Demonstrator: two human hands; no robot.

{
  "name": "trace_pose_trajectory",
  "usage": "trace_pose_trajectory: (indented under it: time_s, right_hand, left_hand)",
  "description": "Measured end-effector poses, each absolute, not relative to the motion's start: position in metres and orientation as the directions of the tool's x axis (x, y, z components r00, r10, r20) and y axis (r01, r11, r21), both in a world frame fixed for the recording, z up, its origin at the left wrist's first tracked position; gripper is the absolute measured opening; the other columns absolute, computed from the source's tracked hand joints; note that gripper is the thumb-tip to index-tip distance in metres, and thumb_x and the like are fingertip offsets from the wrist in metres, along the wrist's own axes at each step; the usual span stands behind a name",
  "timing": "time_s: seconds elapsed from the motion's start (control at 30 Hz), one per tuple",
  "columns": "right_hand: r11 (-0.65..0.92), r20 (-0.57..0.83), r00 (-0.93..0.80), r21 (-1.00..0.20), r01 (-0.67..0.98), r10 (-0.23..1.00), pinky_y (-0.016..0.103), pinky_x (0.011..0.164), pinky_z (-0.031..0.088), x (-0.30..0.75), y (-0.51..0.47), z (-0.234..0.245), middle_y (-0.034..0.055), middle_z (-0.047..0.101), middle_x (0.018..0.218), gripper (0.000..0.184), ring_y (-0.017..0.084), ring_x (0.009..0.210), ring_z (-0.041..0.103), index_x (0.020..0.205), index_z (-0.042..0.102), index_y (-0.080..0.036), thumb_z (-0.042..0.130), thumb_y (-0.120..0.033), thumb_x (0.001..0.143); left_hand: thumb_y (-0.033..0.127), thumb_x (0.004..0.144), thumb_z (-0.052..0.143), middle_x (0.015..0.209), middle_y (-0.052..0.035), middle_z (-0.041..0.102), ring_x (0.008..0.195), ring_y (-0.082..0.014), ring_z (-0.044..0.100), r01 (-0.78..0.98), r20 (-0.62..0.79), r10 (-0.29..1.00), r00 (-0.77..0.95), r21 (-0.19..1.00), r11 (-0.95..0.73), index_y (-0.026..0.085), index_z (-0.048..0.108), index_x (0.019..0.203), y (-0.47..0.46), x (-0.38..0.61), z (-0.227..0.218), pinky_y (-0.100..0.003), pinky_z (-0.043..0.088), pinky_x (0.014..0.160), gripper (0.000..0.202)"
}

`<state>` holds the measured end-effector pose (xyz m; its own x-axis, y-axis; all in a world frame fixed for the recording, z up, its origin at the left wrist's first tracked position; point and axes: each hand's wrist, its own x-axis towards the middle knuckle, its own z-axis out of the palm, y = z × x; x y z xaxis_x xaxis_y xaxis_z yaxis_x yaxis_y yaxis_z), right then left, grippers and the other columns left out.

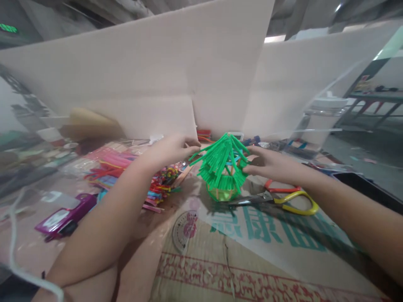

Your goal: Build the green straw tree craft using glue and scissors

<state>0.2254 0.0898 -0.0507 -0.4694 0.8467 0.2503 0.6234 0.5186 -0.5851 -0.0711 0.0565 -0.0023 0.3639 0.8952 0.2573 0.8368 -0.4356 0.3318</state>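
A small hut-shaped craft stands upright on the work surface, covered in layers of green pipe cleaners with a pointed top. Thin sticks show through a gap at its right side. My left hand is at its left, fingers stretched towards the hanging strands and apart from one another. On the opposite side my right hand has its fingers spread at the craft's right edge; whether they touch it I cannot tell. Scissors with yellow and red handles lie in front of the right hand, their blades pointing at the craft's base.
Colourful pipe cleaners and short bundled pieces lie left, partly behind my left arm. A purple tool and a white cable are farther left. A clear round protractor lies in front. White boards stand behind.
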Motion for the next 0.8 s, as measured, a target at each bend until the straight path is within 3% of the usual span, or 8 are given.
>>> trace_pose_trajectory:
  time_s: [0.1,0.17,0.27,0.4,0.5,0.67,0.8]
  right_hand:
    - [0.457,0.227,-0.419,-0.648,0.609,0.879,0.042,0.085,0.057,0.213,0.089,-0.060,0.0094,0.066,0.125,0.064,0.030,0.100,0.069,0.136,0.052,-0.026,0.069,-0.047,0.078]
    - [0.465,0.234,-0.450,-0.719,0.517,0.862,0.043,0.089,0.056,0.208,0.089,-0.064,0.0083,0.064,0.129,0.063,0.029,0.107,0.067,0.136,0.050,-0.027,0.068,-0.046,0.079]
    - [0.422,0.235,-0.457,-0.830,0.365,0.858,0.043,0.093,0.053,0.205,0.088,-0.066,0.0065,0.067,0.122,0.049,0.026,0.110,0.065,0.123,0.057,-0.025,0.068,-0.044,0.079]
    - [0.331,0.214,-0.366,-0.897,0.294,0.906,0.041,0.092,0.052,0.207,0.091,-0.065,0.0066,0.070,0.112,0.033,0.025,0.107,0.065,0.103,0.062,-0.022,0.069,-0.041,0.077]
    - [0.335,0.234,-0.335,-0.897,0.287,0.913,0.039,0.084,0.054,0.213,0.097,-0.060,0.0050,0.071,0.102,0.038,0.024,0.096,0.067,0.099,0.061,-0.021,0.074,-0.042,0.071]
    - [0.369,0.240,-0.313,-0.802,0.469,0.919,0.038,0.081,0.053,0.225,0.107,-0.056,0.0062,0.070,0.099,0.038,0.024,0.093,0.066,0.100,0.062,-0.018,0.071,-0.045,0.074]
    - [0.367,0.272,-0.258,-0.796,0.481,0.927,0.040,0.084,0.052,0.224,0.112,-0.062,0.0081,0.070,0.105,0.035,0.025,0.097,0.066,0.101,0.062,-0.018,0.064,-0.045,0.080]
  left_hand:
    - [0.040,0.090,0.050,0.109,-0.0028,0.074,0.094,-0.0203,0.068,0.836,0.268,0.894,0.360,0.332,-0.436,0.024,0.070,0.113,0.061,-0.070,-0.006,-0.028,0.049,0.078,0.034]
    - [0.039,0.089,0.051,0.110,-0.0027,0.074,0.094,-0.0207,0.069,0.845,0.266,0.896,0.355,0.320,-0.429,0.024,0.069,0.115,0.064,-0.066,-0.008,-0.028,0.050,0.077,0.035]
    - [0.035,0.089,0.049,0.111,-0.0031,0.074,0.098,-0.0217,0.068,0.835,0.270,0.880,0.390,0.300,-0.462,0.023,0.070,0.114,0.065,-0.059,-0.010,-0.029,0.050,0.081,0.035]
    - [0.035,0.093,0.043,0.111,-0.0053,0.074,0.098,-0.0225,0.068,0.772,0.334,0.856,0.394,0.384,-0.506,0.019,0.070,0.112,0.067,-0.048,-0.016,-0.032,0.051,0.084,0.036]
    - [0.034,0.093,0.044,0.114,-0.0063,0.072,0.102,-0.0225,0.067,0.736,0.409,0.833,0.372,0.417,-0.533,0.019,0.068,0.115,0.070,-0.040,-0.023,-0.034,0.050,0.089,0.036]
    - [0.032,0.093,0.047,0.122,-0.0107,0.067,0.101,-0.0206,0.066,0.724,0.462,0.837,0.294,0.464,-0.511,0.016,0.052,0.137,0.066,-0.042,-0.016,-0.033,0.049,0.092,0.047]
    - [0.040,0.091,0.048,0.104,-0.0053,0.074,0.089,-0.0206,0.067,0.823,0.370,0.886,0.281,0.382,-0.421,0.019,0.068,0.115,0.055,-0.073,0.004,-0.032,0.049,0.083,0.038]
